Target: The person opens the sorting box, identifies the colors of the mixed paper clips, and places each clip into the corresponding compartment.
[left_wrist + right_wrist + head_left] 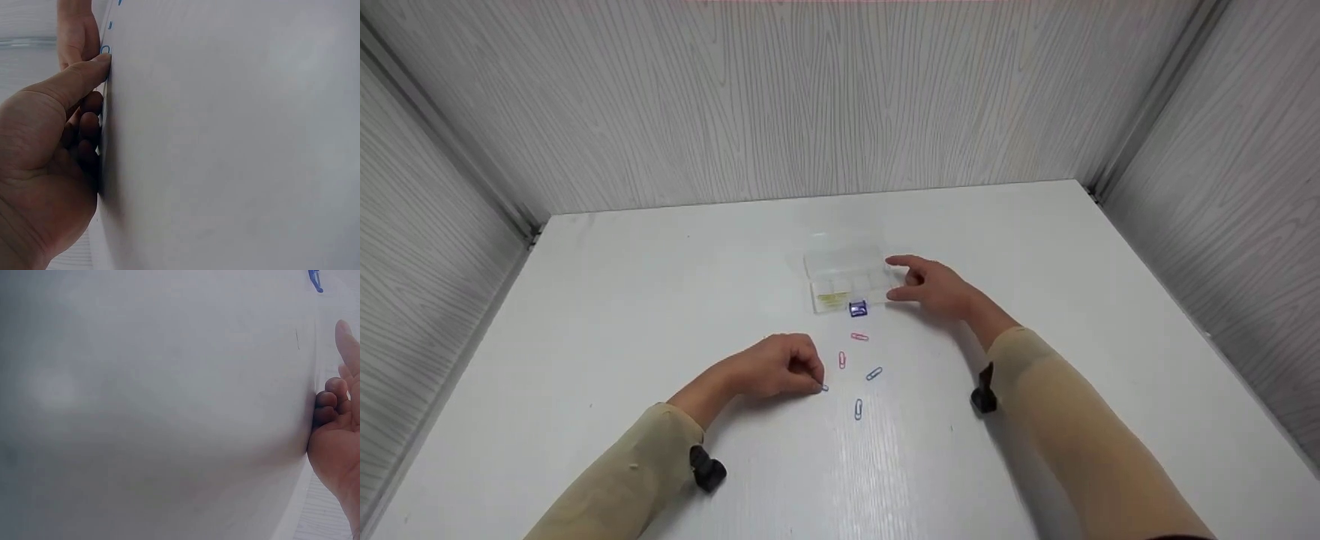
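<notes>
My left hand (780,367) pinches a small blue paper clip (825,388) between thumb and fingers at the white table surface. In the left wrist view, the loop of this paper clip (105,49) shows at the thumb tip. A clear plastic compartment box (876,282) stands further back with its lid (844,259) raised; yellow paper clips (832,299) lie in its front left part. At its right end rests my right hand (941,289), thumb and index finger stretched out along the box, other fingers curled under. Whether the fingertips touch the box is hard to tell.
Two pink paper clips (859,337) and two blue paper clips (874,373) lie loose before the box. A small purple piece (858,308) sits at the box's front edge. Grey wood-grain panels (825,105) enclose the white table (660,300) behind and on both sides.
</notes>
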Action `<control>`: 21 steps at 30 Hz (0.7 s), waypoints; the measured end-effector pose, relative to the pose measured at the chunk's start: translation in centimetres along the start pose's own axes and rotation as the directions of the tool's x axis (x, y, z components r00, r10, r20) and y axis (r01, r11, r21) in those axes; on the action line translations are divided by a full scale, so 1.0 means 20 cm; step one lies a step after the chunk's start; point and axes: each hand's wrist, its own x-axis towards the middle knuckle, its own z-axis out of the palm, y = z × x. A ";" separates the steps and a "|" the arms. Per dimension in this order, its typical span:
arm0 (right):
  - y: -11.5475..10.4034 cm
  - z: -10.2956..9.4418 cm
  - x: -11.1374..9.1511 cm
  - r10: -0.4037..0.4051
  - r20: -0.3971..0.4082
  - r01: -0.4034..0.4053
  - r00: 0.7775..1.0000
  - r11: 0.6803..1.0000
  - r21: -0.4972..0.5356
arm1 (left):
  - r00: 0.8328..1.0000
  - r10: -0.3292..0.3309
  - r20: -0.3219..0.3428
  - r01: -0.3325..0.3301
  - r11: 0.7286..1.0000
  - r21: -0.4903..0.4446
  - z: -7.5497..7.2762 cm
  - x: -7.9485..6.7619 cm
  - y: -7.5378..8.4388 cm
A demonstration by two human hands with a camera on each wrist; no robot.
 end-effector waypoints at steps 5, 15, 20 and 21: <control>0.00 0.00 0.00 0.022 0.004 -0.022 1.000 1.000 -0.002 | 1.000 -0.024 -0.014 0.024 1.000 -0.008 0.00 0.01 0.00; 0.00 0.01 0.00 0.020 -0.002 -0.020 1.000 1.000 0.016 | 0.991 -0.100 -0.087 0.090 0.990 -0.109 -0.06 0.03 0.03; -0.01 0.01 0.00 0.022 -0.004 -0.021 1.000 1.000 0.022 | 0.964 -0.122 -0.237 0.093 0.987 -0.129 -0.13 0.08 0.06; -0.01 0.01 0.00 0.022 -0.003 -0.022 1.000 1.000 0.017 | 0.954 -0.133 -0.268 0.098 0.985 -0.139 -0.15 0.10 0.07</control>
